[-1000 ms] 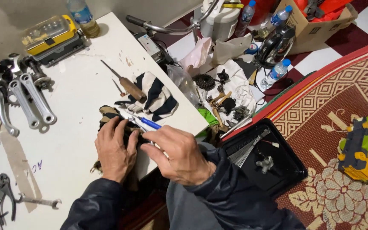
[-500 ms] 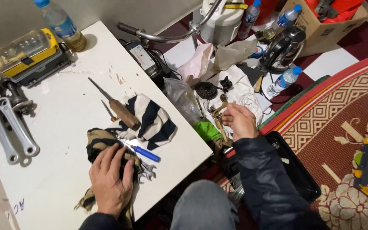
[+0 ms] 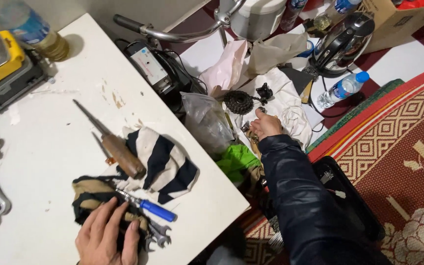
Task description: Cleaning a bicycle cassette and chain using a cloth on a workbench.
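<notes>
Right hand [image 3: 266, 125], off the counter [image 3: 50, 147] since a second ago, now curls loosely among small parts on the floor beside a black cog cluster [image 3: 238, 101], nothing visibly pinched; left hand [image 3: 106, 238] presses flat, fingers spread, on the dark rag [image 3: 87, 196] by the blue-handled screwdriver [image 3: 150, 208].

right hand [image 3: 266, 125] off the table, reaching farther into floor clutter near the sprocket cluster [image 3: 238, 102]

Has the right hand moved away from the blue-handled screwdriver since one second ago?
Yes. The right hand left the blue-handled screwdriver on the white table and went past the table's edge to the parts on the floor.
</notes>
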